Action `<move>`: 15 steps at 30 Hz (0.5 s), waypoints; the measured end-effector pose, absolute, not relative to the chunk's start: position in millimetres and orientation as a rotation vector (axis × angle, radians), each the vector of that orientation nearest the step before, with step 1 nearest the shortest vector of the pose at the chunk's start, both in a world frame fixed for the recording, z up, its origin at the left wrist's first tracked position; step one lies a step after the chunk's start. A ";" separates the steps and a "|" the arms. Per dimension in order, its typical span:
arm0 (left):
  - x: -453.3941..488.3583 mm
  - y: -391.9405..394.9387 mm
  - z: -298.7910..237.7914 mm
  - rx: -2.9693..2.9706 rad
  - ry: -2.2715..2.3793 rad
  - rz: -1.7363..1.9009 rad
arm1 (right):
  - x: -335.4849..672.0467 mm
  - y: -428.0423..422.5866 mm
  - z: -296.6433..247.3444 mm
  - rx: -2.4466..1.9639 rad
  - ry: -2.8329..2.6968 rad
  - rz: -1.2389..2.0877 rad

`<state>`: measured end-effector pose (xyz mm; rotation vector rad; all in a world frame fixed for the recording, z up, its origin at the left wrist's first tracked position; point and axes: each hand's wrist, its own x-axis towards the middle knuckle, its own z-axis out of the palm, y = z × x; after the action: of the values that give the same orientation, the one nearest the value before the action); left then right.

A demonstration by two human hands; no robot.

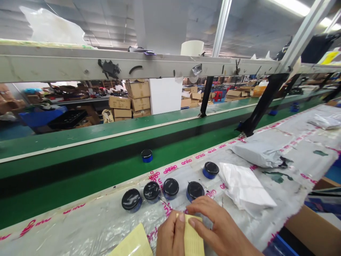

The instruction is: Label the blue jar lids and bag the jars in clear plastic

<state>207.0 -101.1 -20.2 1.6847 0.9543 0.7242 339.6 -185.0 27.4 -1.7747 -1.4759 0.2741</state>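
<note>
Both my hands are at the bottom edge of the view, pinching a small yellow sheet. My left hand grips its left side with the thumb on top. My right hand holds its right side, fingers curved over the top edge. A second yellow sheet lies on the plastic-covered bench just left of my left hand. Right beyond my fingers stand several small round jars with black lids, in a row. Another jar stands further back, and one more sits on the green belt.
A green conveyor belt runs across beyond the bench. White plastic bags and a grey packet lie to the right. A black post stands at the belt's near edge. A shelf rail crosses overhead. Cardboard boxes are stacked far behind.
</note>
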 end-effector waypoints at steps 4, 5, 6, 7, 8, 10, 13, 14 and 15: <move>206.8 -101.1 -16.6 1.664 0.897 0.679 | 333.8 -178.9 24.8 -1.814 -1.352 0.420; 206.5 -100.6 -16.0 1.665 0.885 0.668 | 333.4 -178.3 24.6 -1.823 -1.316 0.423; 206.2 -100.1 -15.7 1.669 0.875 0.659 | 333.2 -178.1 24.7 -1.831 -1.292 0.422; 205.9 -99.6 -15.7 1.675 0.866 0.650 | 332.8 -178.2 25.1 -1.836 -1.282 0.417; 205.8 -99.1 -16.0 1.683 0.859 0.645 | 332.5 -178.6 25.7 -1.838 -1.286 0.402; 205.8 -98.5 -17.2 1.697 0.855 0.650 | 331.6 -179.7 26.7 -1.832 -1.331 0.351; 206.3 -98.2 -18.7 1.719 0.861 0.670 | 330.3 -181.2 25.4 -1.795 -1.445 0.233; 206.5 -98.3 -18.9 1.725 0.867 0.678 | 330.0 -181.6 24.3 -1.792 -1.471 0.202; 206.6 -98.5 -19.1 1.730 0.876 0.688 | 329.6 -182.0 23.1 -1.795 -1.485 0.178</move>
<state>206.6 -98.5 -19.1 1.7300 0.8761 0.6884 329.6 -182.0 23.1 -1.7945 -1.4852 0.1783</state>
